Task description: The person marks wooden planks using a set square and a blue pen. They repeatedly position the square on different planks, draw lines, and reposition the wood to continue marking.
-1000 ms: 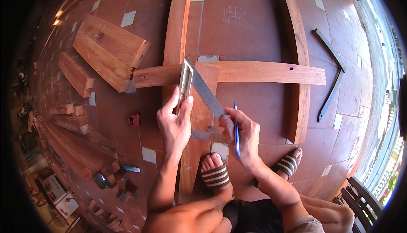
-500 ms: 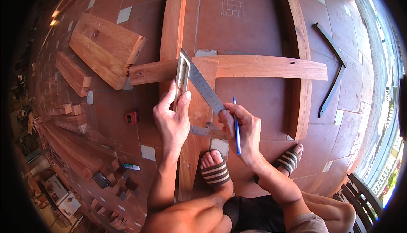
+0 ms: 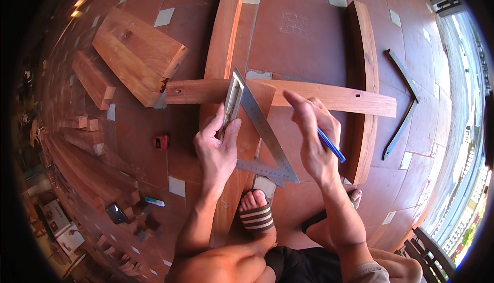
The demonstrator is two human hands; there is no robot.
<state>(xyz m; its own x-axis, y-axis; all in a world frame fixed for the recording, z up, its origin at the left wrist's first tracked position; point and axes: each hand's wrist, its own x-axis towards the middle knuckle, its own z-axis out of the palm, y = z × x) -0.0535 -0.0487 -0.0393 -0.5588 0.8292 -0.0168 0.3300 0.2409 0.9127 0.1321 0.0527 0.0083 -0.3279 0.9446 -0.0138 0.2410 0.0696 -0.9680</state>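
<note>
My left hand (image 3: 217, 146) grips the thick pale stock of a metal triangle square (image 3: 265, 128), its thumb and fingers pinching either side. The square's graduated blade slants down to the right over a broad wooden board (image 3: 252, 128), which runs from my legs to a crossing wooden rail (image 3: 314, 95). My right hand (image 3: 318, 136) is closed around a blue pen (image 3: 330, 145), apart from the square and raised to its right. The index finger points up and left near the rail. Small dark slots show near both rail ends.
Long beams lie under the rail at left (image 3: 224, 31) and right (image 3: 366, 51). A black angled bar (image 3: 413, 98) lies at far right. Thick wooden blocks (image 3: 139, 51), a red tape measure (image 3: 160, 142), a phone (image 3: 116, 213) and a cutter knife (image 3: 154, 201) lie at left. My sandalled foot (image 3: 256, 211) is beside the board.
My right hand has let go of the square's blade and moved right with the pen, whose blue shaft now tilts. My left hand still grips the stock. The whole view has shifted slightly.
</note>
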